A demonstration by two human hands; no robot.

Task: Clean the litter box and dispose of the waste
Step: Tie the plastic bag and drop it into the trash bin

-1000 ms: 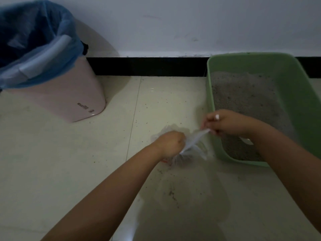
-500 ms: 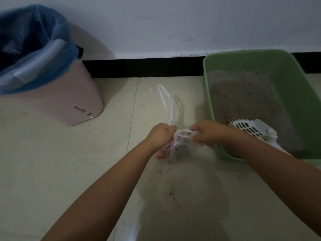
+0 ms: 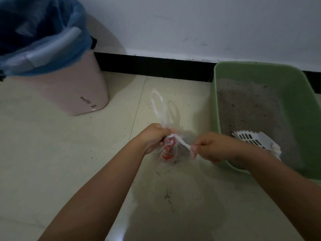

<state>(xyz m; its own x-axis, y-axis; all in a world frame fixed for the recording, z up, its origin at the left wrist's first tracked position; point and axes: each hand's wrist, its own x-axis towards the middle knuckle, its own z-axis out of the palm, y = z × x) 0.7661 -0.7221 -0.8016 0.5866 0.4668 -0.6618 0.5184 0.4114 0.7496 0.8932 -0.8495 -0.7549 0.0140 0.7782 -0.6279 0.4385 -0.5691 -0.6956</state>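
Note:
A small clear plastic bag [image 3: 175, 150] with red print and dark litter waste inside sits on the floor just left of the green litter box [image 3: 300, 108]. My left hand [image 3: 153, 139] grips one bag handle, whose loop sticks up above the fist. My right hand [image 3: 210, 146] pinches the other handle and holds it stretched out to the right. A white slotted scoop [image 3: 251, 139] lies in the grey litter at the box's near end, partly behind my right forearm.
A pink trash bin [image 3: 73, 91] with a blue liner stands at the back left against the white wall. A black baseboard [image 3: 156, 66] runs behind. Scattered litter grains dot the pale floor tiles [image 3: 52, 153] around the bag.
The bag's handles have been drawn up from a crumpled bundle; one loop now stands above my left fist, and my right hand has pulled the other handle taut to the right.

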